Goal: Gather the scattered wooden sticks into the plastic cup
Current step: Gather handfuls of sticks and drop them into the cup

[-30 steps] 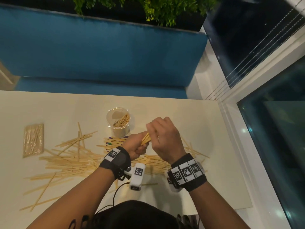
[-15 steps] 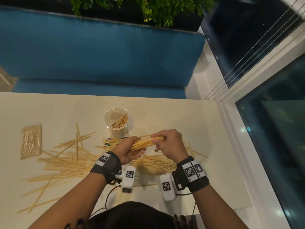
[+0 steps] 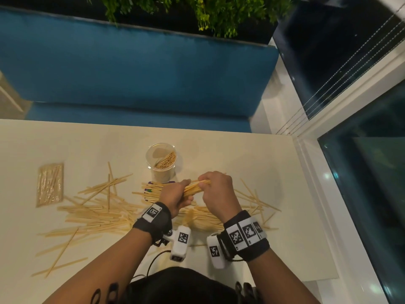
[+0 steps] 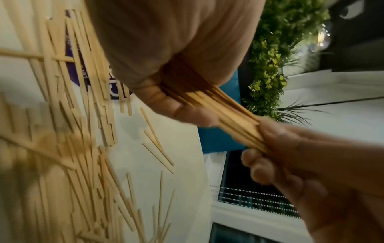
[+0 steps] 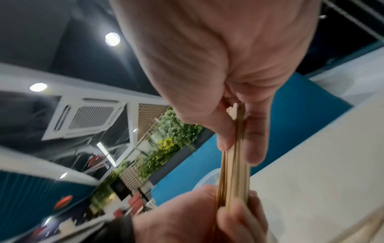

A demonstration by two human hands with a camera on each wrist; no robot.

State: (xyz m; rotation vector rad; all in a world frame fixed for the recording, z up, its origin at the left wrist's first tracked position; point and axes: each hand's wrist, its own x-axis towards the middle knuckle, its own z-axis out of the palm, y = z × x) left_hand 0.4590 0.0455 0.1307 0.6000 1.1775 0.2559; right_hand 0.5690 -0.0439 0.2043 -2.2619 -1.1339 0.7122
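A bundle of wooden sticks (image 3: 195, 187) lies roughly level above the table, just in front of the clear plastic cup (image 3: 149, 155). My left hand (image 3: 175, 197) grips its near-left end and my right hand (image 3: 215, 189) pinches its far-right end. The cup stands upright with several sticks leaning inside. In the left wrist view the bundle (image 4: 224, 115) runs from my left hand (image 4: 182, 111) to my right hand (image 4: 301, 156). In the right wrist view my right hand (image 5: 239, 139) pinches the bundle (image 5: 234, 172), and my left hand (image 5: 207, 222) grips it below. Many loose sticks (image 3: 94, 213) lie scattered on the table.
A clear packet of sticks (image 3: 50, 184) lies at the far left. A purple card (image 3: 153, 183) sits under sticks in front of the cup. More sticks (image 3: 254, 200) spread right of my hands. A blue bench (image 3: 131, 62) backs the table, whose right edge (image 3: 306, 194) meets a window.
The bundle has tipped from steep to nearly level and come down a little. My hands have moved apart along it, the right one sliding toward its far end.
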